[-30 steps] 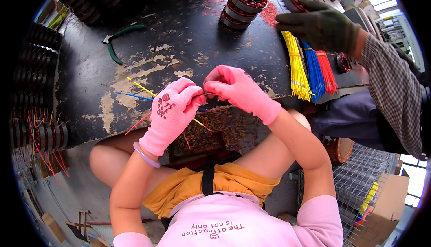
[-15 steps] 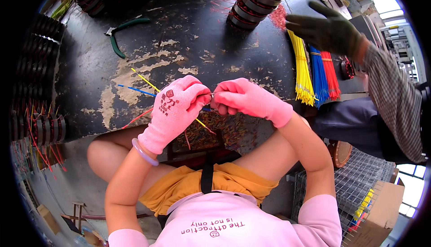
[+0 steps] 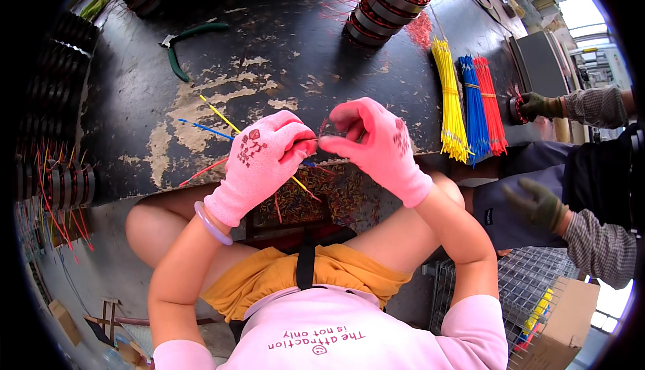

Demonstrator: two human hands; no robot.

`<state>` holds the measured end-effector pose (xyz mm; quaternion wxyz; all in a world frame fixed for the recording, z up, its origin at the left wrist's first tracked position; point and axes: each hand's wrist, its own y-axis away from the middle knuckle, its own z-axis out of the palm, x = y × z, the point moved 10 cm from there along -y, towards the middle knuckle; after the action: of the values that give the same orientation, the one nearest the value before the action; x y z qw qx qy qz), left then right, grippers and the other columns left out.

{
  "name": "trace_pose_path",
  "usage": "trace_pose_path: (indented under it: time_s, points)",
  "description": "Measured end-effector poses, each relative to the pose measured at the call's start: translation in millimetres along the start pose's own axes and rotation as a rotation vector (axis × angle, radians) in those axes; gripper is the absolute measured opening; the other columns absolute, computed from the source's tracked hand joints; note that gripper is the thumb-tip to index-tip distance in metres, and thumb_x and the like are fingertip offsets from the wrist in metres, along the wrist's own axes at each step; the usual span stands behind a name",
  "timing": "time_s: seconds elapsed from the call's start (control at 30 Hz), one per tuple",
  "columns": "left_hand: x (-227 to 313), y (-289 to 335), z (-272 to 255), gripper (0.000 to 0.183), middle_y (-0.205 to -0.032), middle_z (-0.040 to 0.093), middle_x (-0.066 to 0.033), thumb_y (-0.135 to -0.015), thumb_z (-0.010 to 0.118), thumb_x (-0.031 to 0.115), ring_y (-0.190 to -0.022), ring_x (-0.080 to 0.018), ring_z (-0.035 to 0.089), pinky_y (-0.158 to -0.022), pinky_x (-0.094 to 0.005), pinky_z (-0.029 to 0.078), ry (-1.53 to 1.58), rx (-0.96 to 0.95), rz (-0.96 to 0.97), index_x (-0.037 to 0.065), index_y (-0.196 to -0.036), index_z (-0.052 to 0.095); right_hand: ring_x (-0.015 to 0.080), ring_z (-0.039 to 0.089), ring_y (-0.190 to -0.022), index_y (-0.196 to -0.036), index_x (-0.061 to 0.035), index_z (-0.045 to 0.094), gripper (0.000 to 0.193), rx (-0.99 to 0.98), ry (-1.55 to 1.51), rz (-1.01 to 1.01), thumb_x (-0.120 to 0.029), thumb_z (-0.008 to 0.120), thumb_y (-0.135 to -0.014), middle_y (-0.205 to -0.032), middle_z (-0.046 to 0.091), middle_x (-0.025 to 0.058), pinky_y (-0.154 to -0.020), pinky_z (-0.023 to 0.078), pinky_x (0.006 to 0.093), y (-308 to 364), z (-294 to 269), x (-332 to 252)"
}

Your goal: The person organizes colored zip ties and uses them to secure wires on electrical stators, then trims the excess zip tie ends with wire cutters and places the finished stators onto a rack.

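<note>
- Looking mid-job to me: some wires are gathered up in one grip, but nothing at the fingertips reads as finished yet.
- Left hand [image 3: 265,158] is closed round a yellow wire [image 3: 218,112], a blue wire [image 3: 205,129] and, it seems, a red wire [image 3: 201,172]. They fan out past its left side, over the bench [image 3: 295,40], and more ends poke out below it.
- Right hand [image 3: 376,141] sits just beside it, thumb tip close to the left fingertips and forefinger lifted clear. The other fingers are tucked out of sight, so I can't tell if it's pinching anything.
- Between the two there's something thin, maybe bare strands, but it's too small to swear to.
- What's left? Plenty, judging by the stock: a yellow bundle [image 3: 449,101], blue bundle [image 3: 474,111] and red bundle [image 3: 490,104] lie side by side off to the right, well apart from both hands.
- Coils [image 3: 386,10] stand stacked past the hands, with loose red leads sticking out.
- Pliers [image 3: 201,30] lie open at the upper left, nobody touching them.
- Scraps [image 3: 329,192] of coloured wire sit below the hands, by the bench edge.
</note>
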<state>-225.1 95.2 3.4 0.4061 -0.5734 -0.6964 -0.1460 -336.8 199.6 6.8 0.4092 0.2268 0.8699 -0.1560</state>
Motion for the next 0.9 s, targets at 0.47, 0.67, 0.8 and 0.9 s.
trace_pose_path:
  time_s: [0.47, 0.67, 0.8, 0.9]
  points:
    - [3, 0, 0, 0.009, -0.097, 0.067, -0.0071, -0.087, 0.071, 0.01, -0.084, -0.0286, 0.068, -0.071, -0.0372, 0.054, -0.051, 0.001, 0.041, 0.007, -0.096, 0.071, 0.0263, 0.069, -0.084, -0.105, -0.0063, 0.07, 0.017, -0.143, 0.211, -0.348, -0.018, 0.065, -0.094, -0.09, 0.069, 0.0112, -0.074, 0.054, 0.036, 4, 18, -22]
    - [8, -1, 2, 0.009, -0.096, 0.067, -0.0058, -0.086, 0.071, 0.011, -0.09, -0.029, 0.067, -0.073, -0.0395, 0.054, -0.086, 0.02, 0.102, 0.009, -0.095, 0.07, 0.0145, 0.066, -0.073, -0.103, -0.0074, 0.071, 0.024, -0.462, -0.722, 0.637, -0.026, 0.077, -0.089, -0.084, 0.07, 0.0077, -0.068, 0.052, 0.0285, 12, 67, 57]
    - [3, 0, 2, 0.009, -0.096, 0.067, -0.0057, -0.086, 0.071, 0.011, -0.09, -0.0287, 0.068, -0.074, -0.039, 0.054, -0.051, 0.006, 0.042, 0.009, -0.095, 0.069, 0.0191, 0.067, -0.073, -0.101, -0.0079, 0.071, 0.025, 0.043, 0.255, -0.272, -0.025, 0.08, -0.085, -0.088, 0.071, 0.0079, -0.066, 0.053, 0.0318, 8, 0, -27]
    - [3, 0, 2, 0.009, -0.096, 0.067, -0.0054, -0.086, 0.071, 0.011, -0.089, -0.0285, 0.068, -0.073, -0.0389, 0.054, -0.05, -0.001, 0.038, 0.009, -0.094, 0.069, 0.0289, 0.069, -0.081, -0.093, -0.0078, 0.07, 0.027, 0.065, 0.444, -0.382, -0.032, 0.079, -0.085, -0.087, 0.069, 0.0074, -0.073, 0.055, 0.0397, 7, 13, -26]
